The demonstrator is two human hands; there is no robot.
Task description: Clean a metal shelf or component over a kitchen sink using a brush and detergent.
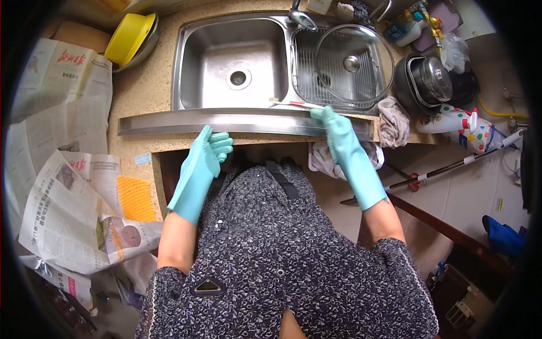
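Observation:
A long stainless-steel strip with raised edges (237, 123) lies across the counter's front, along the near side of the sink. My left hand (205, 159), in a turquoise rubber glove with a bristled palm, is just below the strip's front edge, fingers apart and holding nothing. My right hand (338, 131), gloved alike, is over the strip's right part, fingers towards the sink. A toothbrush with a red and white handle (296, 104) reaches along the near sink rim, its handle end at my right fingertips; whether they grip it cannot be told.
Behind the strip is a double sink (233, 51); a glass lid (338, 63) rests over its racked right basin. A crumpled cloth (393, 123) and black pots (423, 80) stand right. Newspapers (72, 203), an orange mesh cloth (135, 199) and a yellow basin (127, 38) are left.

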